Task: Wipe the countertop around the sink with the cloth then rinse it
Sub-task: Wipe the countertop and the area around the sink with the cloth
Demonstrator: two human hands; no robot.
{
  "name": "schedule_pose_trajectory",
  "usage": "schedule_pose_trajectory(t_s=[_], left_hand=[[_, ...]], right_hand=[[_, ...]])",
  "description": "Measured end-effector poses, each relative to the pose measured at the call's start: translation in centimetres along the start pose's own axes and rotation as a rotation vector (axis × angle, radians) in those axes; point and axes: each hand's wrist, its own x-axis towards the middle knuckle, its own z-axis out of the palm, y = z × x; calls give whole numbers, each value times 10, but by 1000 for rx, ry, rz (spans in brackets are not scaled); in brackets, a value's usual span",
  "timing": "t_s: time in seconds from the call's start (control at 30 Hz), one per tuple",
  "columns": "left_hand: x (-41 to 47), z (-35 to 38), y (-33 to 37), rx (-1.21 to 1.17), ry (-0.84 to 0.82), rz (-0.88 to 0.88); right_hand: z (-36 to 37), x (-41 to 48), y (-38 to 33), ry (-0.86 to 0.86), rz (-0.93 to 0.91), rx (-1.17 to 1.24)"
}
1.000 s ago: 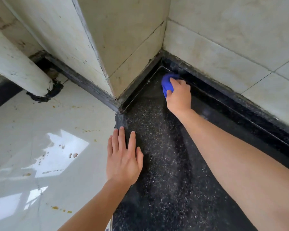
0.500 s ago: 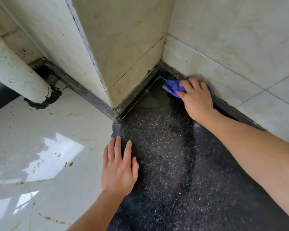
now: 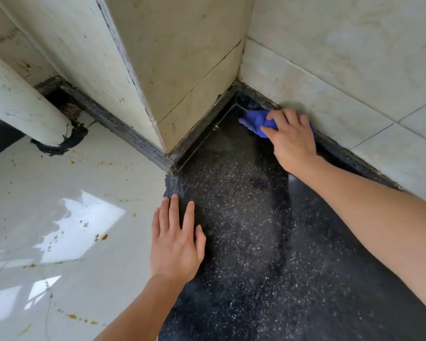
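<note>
R hand [image 3: 292, 141] fingers clamped on cloth [image 3: 256, 123], bunched under/ahead of fingertips at back corner | long axis along wall base | L hand [image 3: 176, 242] flat, fingers spread, on countertop [image 3: 244, 230], farther off

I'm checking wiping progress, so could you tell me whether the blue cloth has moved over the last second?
Yes. The blue cloth under the right hand shifted rightward out of the wall corner, along the right wall's base.
</note>
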Motion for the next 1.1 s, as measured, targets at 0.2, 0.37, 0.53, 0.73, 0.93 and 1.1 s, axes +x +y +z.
schedule_pose_trajectory(t_s=[0.2,0.37,0.53,0.73,0.93,1.1], left_hand=[[0,-5,3,-29,-7,-9],[0,-3,2,-30,-1,6],[1,-1,1,-28,2,4],[0,-2,1,-38,-14,7],[0,-2,2,-30,3,7],[0,3,0,-21,20,14]], right_hand=[[4,-94,43,-34,183,122],[-23,-2,-2,187,258,403],[-17,83,-45,137,222,213],[-2,26,-38,-52,115,147],[-17,82,-83,61,774,941],[-24,78,-135,28,951,1189]])
